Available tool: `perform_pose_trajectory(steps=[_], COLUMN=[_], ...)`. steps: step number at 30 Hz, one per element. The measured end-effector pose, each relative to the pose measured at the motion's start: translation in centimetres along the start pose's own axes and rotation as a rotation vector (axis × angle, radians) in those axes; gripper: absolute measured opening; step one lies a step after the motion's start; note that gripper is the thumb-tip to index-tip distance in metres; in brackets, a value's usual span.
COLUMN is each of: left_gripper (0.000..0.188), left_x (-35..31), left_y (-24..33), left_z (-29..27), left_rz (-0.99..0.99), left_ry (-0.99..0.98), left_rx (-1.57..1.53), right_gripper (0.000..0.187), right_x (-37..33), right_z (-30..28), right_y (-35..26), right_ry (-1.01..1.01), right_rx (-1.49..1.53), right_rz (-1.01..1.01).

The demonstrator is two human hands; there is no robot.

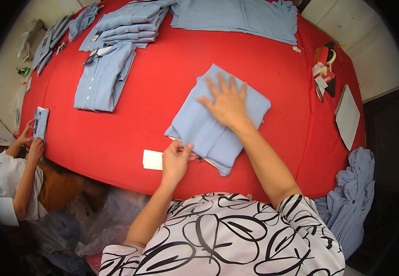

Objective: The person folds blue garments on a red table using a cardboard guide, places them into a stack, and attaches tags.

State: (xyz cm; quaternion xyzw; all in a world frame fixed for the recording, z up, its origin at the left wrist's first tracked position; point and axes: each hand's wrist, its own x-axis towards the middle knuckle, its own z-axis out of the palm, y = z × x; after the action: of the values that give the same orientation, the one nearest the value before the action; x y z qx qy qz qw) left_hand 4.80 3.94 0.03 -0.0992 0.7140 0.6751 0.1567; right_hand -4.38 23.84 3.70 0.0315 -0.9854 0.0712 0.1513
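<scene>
A folded light blue shirt (208, 119) lies slantwise on the red-covered table in front of me. My right hand (227, 101) rests flat on its far part with the fingers spread. At the near left edge, my left hand (176, 161) pinches the shirt's border, thumb against fingers. A whitish edge shows under the cloth there, and a small dark bit sticks out beside my fingertips. Just left of that hand lies a white card (152, 159), partly behind my fingers.
Stacked folded shirts (126, 27) and a single folded shirt (103, 80) lie far left. Flat blue cloth (236, 16) spans the far edge. Tape and tools (326, 69) sit right, near a white board (347, 117). Crumpled shirts (353, 198) hang lower right. A co-worker (17, 179) handles blue cloth at left.
</scene>
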Motion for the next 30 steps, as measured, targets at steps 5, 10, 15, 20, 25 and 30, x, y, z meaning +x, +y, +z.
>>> perform_pose_trajectory(steps=[5, 10, 15, 20, 25, 30], left_gripper=[0.023, 0.018, 0.019, 0.025, 0.015, 0.006], left_x=[-1.1, -1.0, 0.8, 3.3, 4.0, 4.5], left_y=[-0.2, -0.2, 1.2, 2.7, 2.6, 2.5], left_z=[0.5, -0.5, -3.9, -4.2, -5.1, -5.4], left_rz=[-0.026, -0.059, 0.2, 0.334, 0.128, 0.098], left_ry=[-0.117, -0.218, -0.094, -0.085, -0.249, -0.319], left_rx=[-0.004, 0.054, 0.407, 0.434, 0.265, 0.015], right_gripper=[0.062, 0.054, 0.043, 0.026, 0.02, 0.028], right_x=[0.1, -4.8, -5.6, -12.1, -20.3, -20.4], right_z=[1.6, 2.0, 1.0, -5.6, -4.1, -2.0], right_y=[-0.4, -5.0, -3.5, 0.0, 1.2, -2.6], right_ry=[-0.062, -0.057, -0.141, 0.112, -0.034, 0.233], right_rx=[-0.105, 0.137, 0.533, 0.604, 1.104, 1.257], right_rz=[-0.104, -0.432, -0.345, 0.286, 0.906, 0.932])
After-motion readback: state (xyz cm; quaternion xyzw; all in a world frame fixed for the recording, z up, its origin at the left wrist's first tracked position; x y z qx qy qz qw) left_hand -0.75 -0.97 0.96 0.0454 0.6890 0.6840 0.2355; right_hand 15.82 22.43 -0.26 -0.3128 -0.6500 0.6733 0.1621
